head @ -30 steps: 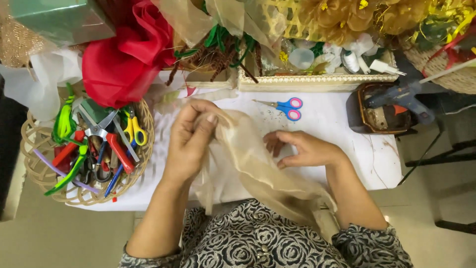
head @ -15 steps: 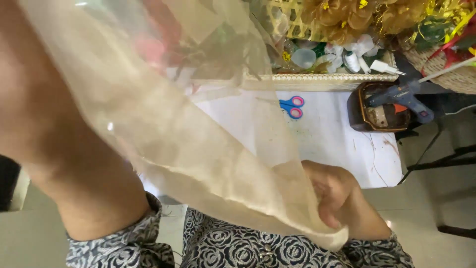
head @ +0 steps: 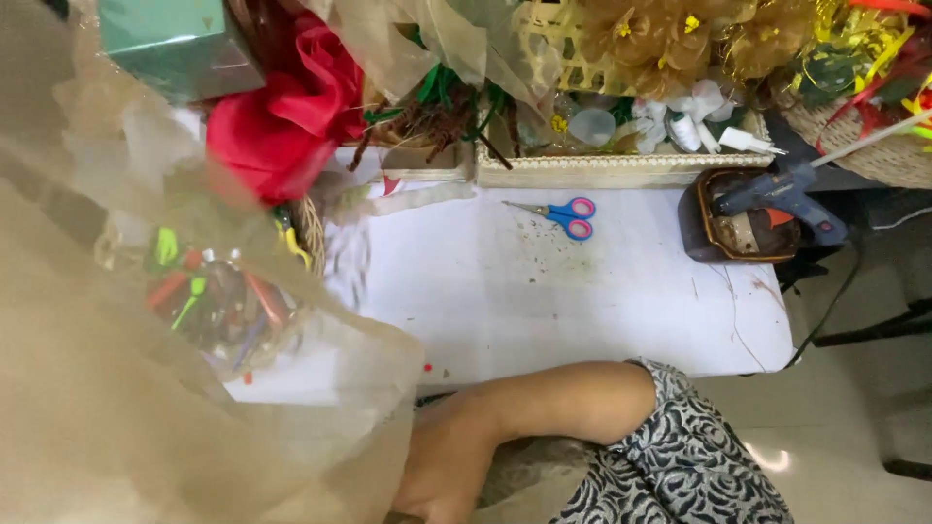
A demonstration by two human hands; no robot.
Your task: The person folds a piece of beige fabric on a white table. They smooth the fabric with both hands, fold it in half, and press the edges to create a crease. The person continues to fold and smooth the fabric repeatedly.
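A bare forearm [head: 544, 412] runs below the white table [head: 582, 311], its short sleeve [head: 680, 456] patterned in black-and-white swirls.

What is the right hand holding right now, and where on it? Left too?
The right hand meets the lower edge of the sheer beige fabric at the bottom of the view; its fingers are hidden, so the grip cannot be confirmed. The left hand is out of view.

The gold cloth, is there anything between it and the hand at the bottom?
No, nothing visible. The right hand meets the sheer gold cloth at its lower edge; the cloth hides its fingers. The left hand is out of view.
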